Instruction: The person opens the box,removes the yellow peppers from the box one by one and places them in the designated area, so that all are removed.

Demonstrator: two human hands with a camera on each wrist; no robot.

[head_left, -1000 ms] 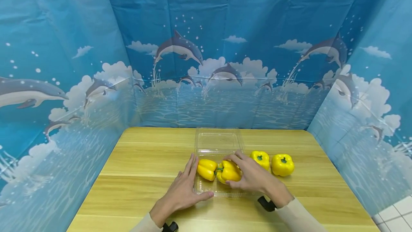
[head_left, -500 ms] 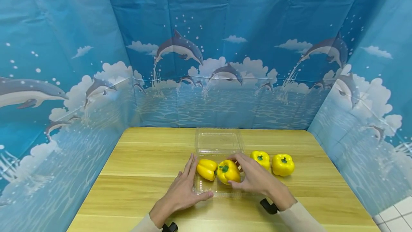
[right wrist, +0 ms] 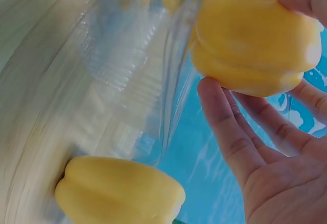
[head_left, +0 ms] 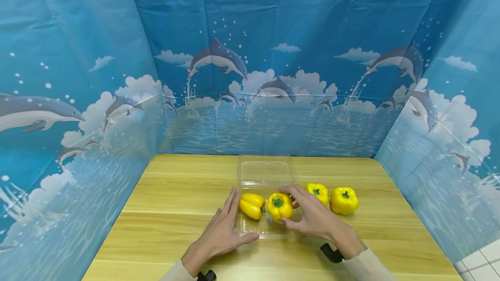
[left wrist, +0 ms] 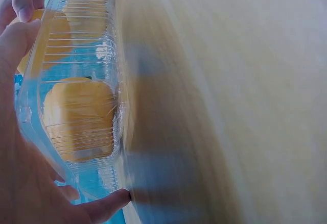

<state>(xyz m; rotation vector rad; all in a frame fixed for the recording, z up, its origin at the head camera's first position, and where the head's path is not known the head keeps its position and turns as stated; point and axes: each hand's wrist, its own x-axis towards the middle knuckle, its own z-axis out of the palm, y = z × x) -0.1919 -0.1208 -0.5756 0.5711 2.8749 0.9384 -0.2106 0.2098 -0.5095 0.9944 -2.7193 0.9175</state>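
Observation:
A clear plastic clamshell box (head_left: 250, 228) lies on the table with its lid folded back. One yellow bell pepper (head_left: 251, 206) rests on its side in the left half of the box, stem to the right. My right hand (head_left: 317, 217) holds a second bell pepper (right wrist: 255, 40) between thumb and fingertips over the right half, its green stem facing up and toward me. Along the box's left side lies my left hand (head_left: 222, 227), fingers straight and thumb stretched out by the front edge. In the left wrist view, the box wall (left wrist: 71, 81) stands beside that hand.
Two more yellow bell peppers stand right of the box, one (head_left: 317, 193) partly behind my right hand, the other (head_left: 344, 200) farther right. The transparent lid (head_left: 265, 171) lies flat toward the back. Blue dolphin-print curtains (head_left: 250, 133) enclose the wooden table (head_left: 168, 203) on three sides.
The pepper in my right hand has turned from lying sideways to stem up, and has shifted slightly right, away from the left pepper. My left hand has stayed in place.

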